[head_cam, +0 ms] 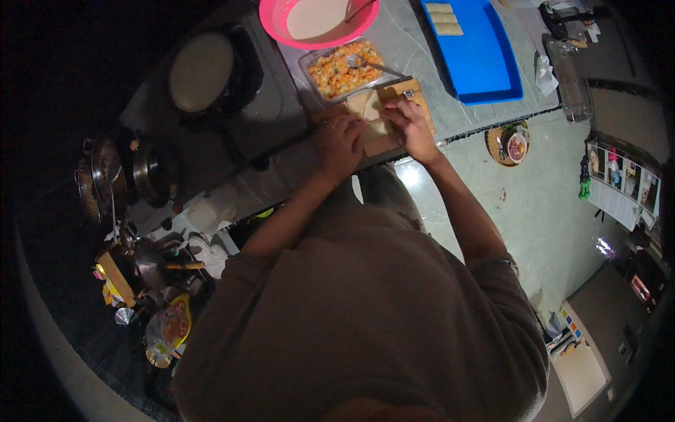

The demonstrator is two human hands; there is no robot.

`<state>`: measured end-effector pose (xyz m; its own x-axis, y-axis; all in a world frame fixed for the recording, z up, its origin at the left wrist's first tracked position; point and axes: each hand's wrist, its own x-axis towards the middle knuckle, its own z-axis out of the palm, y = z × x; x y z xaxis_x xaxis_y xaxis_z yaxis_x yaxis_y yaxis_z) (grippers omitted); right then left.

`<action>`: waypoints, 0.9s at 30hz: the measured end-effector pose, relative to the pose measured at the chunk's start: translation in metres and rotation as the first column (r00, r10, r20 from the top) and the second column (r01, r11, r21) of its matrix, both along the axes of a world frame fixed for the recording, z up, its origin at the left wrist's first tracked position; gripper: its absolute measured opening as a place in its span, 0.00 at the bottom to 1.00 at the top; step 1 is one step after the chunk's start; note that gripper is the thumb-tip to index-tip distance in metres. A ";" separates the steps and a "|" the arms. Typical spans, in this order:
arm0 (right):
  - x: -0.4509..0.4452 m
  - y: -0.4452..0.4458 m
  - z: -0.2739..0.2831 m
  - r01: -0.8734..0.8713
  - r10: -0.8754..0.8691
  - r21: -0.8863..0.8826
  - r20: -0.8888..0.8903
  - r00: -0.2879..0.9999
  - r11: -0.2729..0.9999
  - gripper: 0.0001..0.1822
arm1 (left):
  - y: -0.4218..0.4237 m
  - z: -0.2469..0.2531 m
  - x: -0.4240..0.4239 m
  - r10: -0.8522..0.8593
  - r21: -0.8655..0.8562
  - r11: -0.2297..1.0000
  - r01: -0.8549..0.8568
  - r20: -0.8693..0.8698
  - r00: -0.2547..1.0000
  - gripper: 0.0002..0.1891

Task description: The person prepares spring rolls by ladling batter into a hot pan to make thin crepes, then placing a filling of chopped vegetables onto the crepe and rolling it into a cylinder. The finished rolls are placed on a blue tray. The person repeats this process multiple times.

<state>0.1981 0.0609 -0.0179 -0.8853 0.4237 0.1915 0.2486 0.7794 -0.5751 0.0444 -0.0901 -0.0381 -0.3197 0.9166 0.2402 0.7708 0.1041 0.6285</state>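
A thin pale dough wrapper [365,105], partly folded, lies on a wooden cutting board [424,105] at the counter's edge. My left hand [340,143] grips its left side with bent fingers. From the right, the fingertips of my right hand [412,129] pinch the wrapper's other edge. Any filling inside the folds is hidden. Just beyond the board stands a clear plastic container [322,95] of chopped orange and white filling [337,71], with a metal spoon [387,69] resting in it.
A pink bowl [269,29] of pale batter with a utensil stands behind the container. The blue tray [482,58] at right holds three pale rolls [445,20]. On the dark stove [274,105] at left sits a pan with a pale round layer [202,73]. Pots [153,174] crowd the far left.
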 end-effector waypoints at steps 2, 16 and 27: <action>0.003 -0.001 0.005 -0.054 0.053 -0.019 -0.013 0.998 0.998 0.18 | -0.004 0.008 0.007 -0.067 0.015 0.998 0.068 -0.057 0.996 0.20; 0.003 0.001 0.000 -0.207 0.205 -0.150 -0.030 0.978 0.967 0.20 | 0.001 0.002 0.011 -0.119 0.010 0.993 0.119 0.050 0.992 0.27; -0.004 0.010 -0.003 -0.151 0.157 -0.247 0.005 0.988 0.957 0.20 | 0.007 0.006 0.005 -0.054 0.003 0.999 0.054 0.073 0.996 0.21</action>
